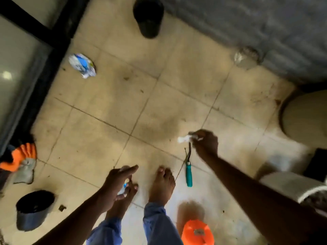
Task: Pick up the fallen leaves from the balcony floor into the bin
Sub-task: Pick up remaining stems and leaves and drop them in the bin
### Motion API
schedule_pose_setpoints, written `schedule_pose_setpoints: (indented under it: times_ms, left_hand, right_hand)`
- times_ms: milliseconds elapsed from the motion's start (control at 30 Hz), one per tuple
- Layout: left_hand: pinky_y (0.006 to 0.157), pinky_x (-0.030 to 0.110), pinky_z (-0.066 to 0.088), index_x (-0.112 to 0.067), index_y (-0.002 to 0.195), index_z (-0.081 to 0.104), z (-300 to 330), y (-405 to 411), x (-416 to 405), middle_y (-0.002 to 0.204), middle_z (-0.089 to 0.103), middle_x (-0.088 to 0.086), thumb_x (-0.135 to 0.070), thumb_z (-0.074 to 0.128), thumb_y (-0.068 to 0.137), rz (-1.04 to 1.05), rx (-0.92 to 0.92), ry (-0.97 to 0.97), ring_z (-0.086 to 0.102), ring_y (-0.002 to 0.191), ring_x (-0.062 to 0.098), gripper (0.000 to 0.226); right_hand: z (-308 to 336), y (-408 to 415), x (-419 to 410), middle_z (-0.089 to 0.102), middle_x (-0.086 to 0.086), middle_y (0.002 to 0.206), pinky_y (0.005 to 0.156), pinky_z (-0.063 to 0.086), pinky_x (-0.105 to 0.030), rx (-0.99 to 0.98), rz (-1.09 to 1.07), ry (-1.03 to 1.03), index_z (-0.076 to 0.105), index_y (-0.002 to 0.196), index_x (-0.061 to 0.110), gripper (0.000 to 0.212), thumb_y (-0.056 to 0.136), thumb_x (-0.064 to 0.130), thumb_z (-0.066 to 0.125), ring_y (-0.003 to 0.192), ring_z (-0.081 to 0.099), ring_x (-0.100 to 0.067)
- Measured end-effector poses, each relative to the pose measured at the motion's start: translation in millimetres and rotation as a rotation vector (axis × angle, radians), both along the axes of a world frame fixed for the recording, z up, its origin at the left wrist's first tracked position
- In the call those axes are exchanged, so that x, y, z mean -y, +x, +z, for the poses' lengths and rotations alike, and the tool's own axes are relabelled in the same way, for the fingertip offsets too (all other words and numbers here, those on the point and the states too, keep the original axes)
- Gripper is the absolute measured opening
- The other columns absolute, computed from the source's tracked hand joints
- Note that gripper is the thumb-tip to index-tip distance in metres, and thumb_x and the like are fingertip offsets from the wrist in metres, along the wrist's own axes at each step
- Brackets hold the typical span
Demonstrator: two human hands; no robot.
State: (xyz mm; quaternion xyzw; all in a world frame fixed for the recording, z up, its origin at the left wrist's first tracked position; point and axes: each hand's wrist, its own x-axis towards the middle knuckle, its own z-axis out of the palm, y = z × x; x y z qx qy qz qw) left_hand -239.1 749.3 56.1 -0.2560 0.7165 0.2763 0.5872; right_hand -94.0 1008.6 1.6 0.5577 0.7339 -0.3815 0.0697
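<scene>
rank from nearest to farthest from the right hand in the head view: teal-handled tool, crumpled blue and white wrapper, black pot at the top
From the right hand:
1. teal-handled tool, on the floor just below the hand.
2. crumpled blue and white wrapper, far to the upper left.
3. black pot, at the top edge; close to the wrapper's distance, so this order is uncertain.

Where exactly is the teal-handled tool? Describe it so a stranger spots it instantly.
Start at the person's bare right foot on the tiled floor. Just right of it, below the right hand, lies the tool. It is the only thing with a teal handle and dark metal prongs.
</scene>
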Motion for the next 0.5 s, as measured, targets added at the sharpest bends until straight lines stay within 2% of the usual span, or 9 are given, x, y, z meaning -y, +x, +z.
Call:
schedule_pose_setpoints:
  times_ms: [33, 100, 167, 233, 300, 333, 400, 433, 500]
  left_hand:
    - [0.065, 0.033, 0.044, -0.015, 0.074, 0.062, 4.5, -0.5, -1.7, 0.068, 0.056, 0.007, -0.049, 0.083, 0.074, 0.043, -0.021, -0.021, 0.055, 0.064, 0.025, 0.040]
    - [0.054, 0.026, 0.040, -0.012, 0.076, 0.056, 19.2, -14.6, -11.1, 0.060, 0.051, 0.007, -0.045, 0.078, 0.084, 0.162, -0.041, -0.007, 0.047, 0.051, 0.022, 0.040]
    - [0.041, 0.017, 0.031, -0.010, 0.077, 0.053, 37.8, -32.8, -21.8, 0.056, 0.045, 0.007, -0.038, 0.068, 0.095, 0.256, -0.061, 0.035, 0.039, 0.039, 0.017, 0.037]
    - [0.036, 0.016, 0.030, -0.005, 0.084, 0.056, 52.5, -53.5, -35.5, 0.062, 0.044, 0.010, -0.037, 0.065, 0.097, 0.322, -0.076, 0.085, 0.040, 0.037, 0.017, 0.035]
    - [0.045, 0.022, 0.042, -0.003, 0.100, 0.063, 57.6, -69.8, -44.9, 0.077, 0.052, 0.016, -0.044, 0.070, 0.082, 0.399, -0.086, 0.170, 0.050, 0.051, 0.022, 0.045]
    - [0.055, 0.028, 0.049, -0.007, 0.106, 0.065, 57.8, -76.5, -47.5, 0.087, 0.057, 0.016, -0.049, 0.066, 0.080, 0.430, -0.095, 0.209, 0.054, 0.062, 0.024, 0.049]
    - [0.080, 0.037, 0.051, -0.016, 0.103, 0.065, 54.5, -92.2, -48.7, 0.095, 0.065, 0.009, -0.051, 0.059, 0.091, 0.466, -0.141, 0.272, 0.060, 0.078, 0.023, 0.037]
    - [0.081, 0.035, 0.051, -0.017, 0.097, 0.065, 51.1, -100.5, -49.6, 0.090, 0.068, 0.006, -0.053, 0.058, 0.094, 0.464, -0.149, 0.282, 0.063, 0.076, 0.022, 0.036]
    - [0.060, 0.027, 0.047, -0.012, 0.080, 0.062, 39.8, -119.1, -49.1, 0.069, 0.063, 0.012, -0.058, 0.059, 0.090, 0.471, -0.139, 0.248, 0.058, 0.051, 0.022, 0.047]
  right_hand:
    - [-2.7, -3.4, 9.5, 0.078, 0.011, 0.091, 0.081, 0.054, -0.022, -0.045, -0.033, -0.084, 0.081, 0.091, 0.030, 0.021, 0.079, 0.013, 0.078, 0.091, 0.071, -0.006]
    - [38.0, -35.6, 34.9, 0.077, 0.019, 0.090, 0.076, 0.051, -0.015, -0.090, 0.010, -0.156, 0.081, 0.091, 0.033, 0.020, 0.080, 0.017, 0.078, 0.085, 0.069, 0.004]
    - [82.8, -67.4, 60.2, 0.076, 0.021, 0.091, 0.071, 0.046, -0.007, -0.216, 0.071, -0.156, 0.080, 0.093, 0.032, 0.019, 0.083, 0.016, 0.076, 0.082, 0.067, 0.006]
    - [117.0, -99.7, 77.6, 0.075, 0.021, 0.094, 0.069, 0.046, -0.004, -0.325, 0.106, -0.170, 0.079, 0.097, 0.028, 0.019, 0.085, 0.013, 0.074, 0.084, 0.066, 0.009]
    - [128.4, -123.2, 93.1, 0.075, 0.019, 0.096, 0.070, 0.049, -0.007, -0.350, 0.162, -0.181, 0.078, 0.102, 0.027, 0.020, 0.086, 0.015, 0.075, 0.084, 0.065, 0.009]
    - [132.1, -132.5, 101.0, 0.076, 0.017, 0.095, 0.072, 0.051, -0.012, -0.346, 0.196, -0.185, 0.077, 0.103, 0.028, 0.018, 0.087, 0.020, 0.074, 0.084, 0.065, 0.005]
    - [131.0, -148.7, 117.1, 0.074, 0.014, 0.094, 0.075, 0.053, -0.025, -0.316, 0.254, -0.167, 0.075, 0.103, 0.030, 0.017, 0.088, 0.028, 0.067, 0.084, 0.064, -0.004]
    - [127.4, -155.0, 120.4, 0.074, 0.014, 0.094, 0.076, 0.052, -0.028, -0.301, 0.290, -0.140, 0.074, 0.104, 0.030, 0.017, 0.089, 0.028, 0.065, 0.086, 0.062, -0.007]
    - [119.5, -170.7, 127.6, 0.074, 0.011, 0.097, 0.074, 0.045, -0.026, -0.259, 0.370, -0.066, 0.075, 0.107, 0.029, 0.018, 0.092, 0.024, 0.065, 0.088, 0.060, -0.011]
